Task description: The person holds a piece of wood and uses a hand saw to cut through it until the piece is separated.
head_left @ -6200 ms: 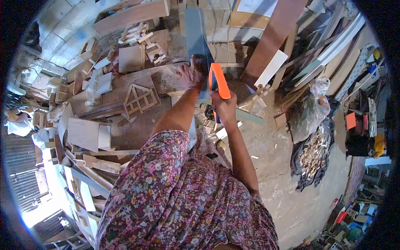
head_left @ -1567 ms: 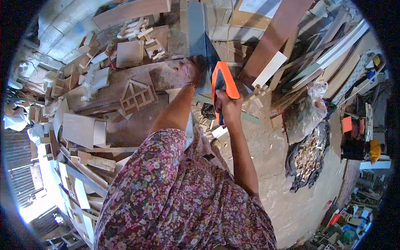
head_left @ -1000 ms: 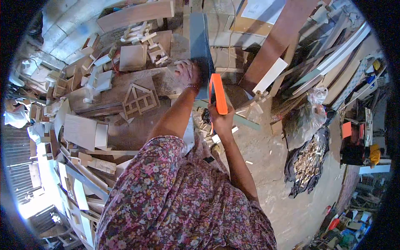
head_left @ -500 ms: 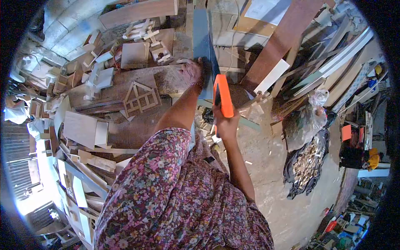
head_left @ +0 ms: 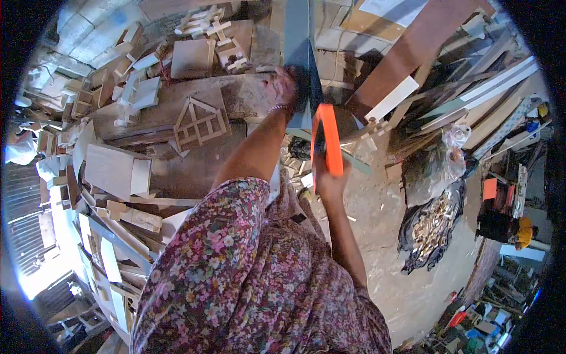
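Note:
A long grey-blue board (head_left: pixel 296 35) runs away from me at the top middle of the view. My left hand (head_left: pixel 279 88) rests on its left edge, fingers curled over it. In my right hand (head_left: pixel 331 180) is a handsaw (head_left: pixel 331 141) with an orange handle, which my fingers wrap round. The dark saw blade points away from me along the board's right side; its teeth and exact contact with the wood cannot be made out.
Left of my arm, a small wooden frame (head_left: pixel 202 124) lies on a workbench (head_left: pixel 236 97) with several wooden pieces. A brown plank (head_left: pixel 398 65) leans at the right, near stacked boards. Wood scraps fill a black sheet (head_left: pixel 407 242) on the floor.
My right hand and the saw have drawn back slightly toward me. The view has shifted a little, and my left hand stays on the board.

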Available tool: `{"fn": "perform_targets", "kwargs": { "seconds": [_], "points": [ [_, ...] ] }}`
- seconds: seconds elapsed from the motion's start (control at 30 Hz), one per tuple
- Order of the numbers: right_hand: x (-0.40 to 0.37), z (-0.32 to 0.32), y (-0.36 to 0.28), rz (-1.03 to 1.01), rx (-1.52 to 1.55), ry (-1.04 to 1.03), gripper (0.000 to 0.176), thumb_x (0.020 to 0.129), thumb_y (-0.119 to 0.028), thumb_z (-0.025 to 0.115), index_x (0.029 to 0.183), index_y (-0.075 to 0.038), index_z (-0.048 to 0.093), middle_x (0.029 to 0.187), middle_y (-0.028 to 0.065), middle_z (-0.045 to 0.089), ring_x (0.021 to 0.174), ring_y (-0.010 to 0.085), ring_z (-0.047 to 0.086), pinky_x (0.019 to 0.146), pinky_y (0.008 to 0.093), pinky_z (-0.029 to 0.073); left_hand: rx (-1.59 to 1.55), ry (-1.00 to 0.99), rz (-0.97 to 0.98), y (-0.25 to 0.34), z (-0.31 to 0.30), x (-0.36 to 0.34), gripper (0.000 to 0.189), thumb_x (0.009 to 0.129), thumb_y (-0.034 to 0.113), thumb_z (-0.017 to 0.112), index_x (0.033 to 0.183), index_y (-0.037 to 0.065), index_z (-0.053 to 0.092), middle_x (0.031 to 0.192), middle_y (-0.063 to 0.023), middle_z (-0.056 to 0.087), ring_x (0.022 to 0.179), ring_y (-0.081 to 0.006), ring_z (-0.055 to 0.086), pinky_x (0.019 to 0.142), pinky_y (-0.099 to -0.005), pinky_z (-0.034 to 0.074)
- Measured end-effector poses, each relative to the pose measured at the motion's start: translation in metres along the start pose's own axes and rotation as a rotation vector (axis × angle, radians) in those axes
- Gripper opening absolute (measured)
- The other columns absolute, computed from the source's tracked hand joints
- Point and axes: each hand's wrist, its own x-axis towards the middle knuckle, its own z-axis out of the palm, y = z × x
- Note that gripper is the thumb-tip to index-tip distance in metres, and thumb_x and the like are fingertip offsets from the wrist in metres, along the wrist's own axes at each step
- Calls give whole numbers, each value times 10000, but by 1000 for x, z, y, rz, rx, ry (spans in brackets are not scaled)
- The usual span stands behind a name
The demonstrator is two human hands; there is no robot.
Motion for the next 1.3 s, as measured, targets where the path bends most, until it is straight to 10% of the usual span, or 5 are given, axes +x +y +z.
{"fn": "perform_targets", "kwargs": {
  "seconds": [0.2, 0.23, 0.47, 0.73, 1.3],
  "points": [
    [49, 22, 2, -202, 40, -9, 122, 703, -79, 579, 640, -11, 499, 528, 10, 457, 470, 87, 396, 423, 259, 329, -634, 268, -341, 5, 21, 17, 520, 835, 447, 314, 1031, -8, 473, 798, -161, 602, 821, -338, 545, 866, -486, 271],
    [47, 17, 0, -78, 140, -67, 123, 709, -69, 568, 627, -20, 490, 518, 7, 450, 440, 79, 379, 395, 256, 312, -445, -134, -259, 10, -8, 15, 457, 834, 423, 331, 936, 12, 500, 821, -162, 595, 869, -320, 530, 845, -487, 285],
    [39, -2, -9, 63, 616, -92, 105, 734, -55, 545, 652, -58, 479, 502, -20, 414, 388, 63, 347, 348, 224, 267, -176, -32, -136, 22, -38, 0, 409, 825, 407, 357, 925, 37, 499, 924, -148, 576, 972, -284, 482, 846, -486, 286],
    [-21, 14, -16, -420, -202, 89, 170, 709, -74, 576, 584, -25, 473, 513, -7, 454, 442, 53, 403, 396, 230, 315, -154, -47, -175, 13, -11, 11, 479, 832, 440, 306, 948, 21, 507, 980, -166, 556, 1000, -284, 469, 904, -507, 237],
    [-8, -27, -11, 52, -59, -45, 161, 700, -116, 609, 788, 5, 549, 671, 58, 550, 634, 132, 512, 605, 275, 414, -267, -13, -114, 2, -6, 17, 453, 842, 413, 313, 1014, 25, 470, 818, -137, 609, 843, -301, 556, 863, -527, 250]
  ]
}}
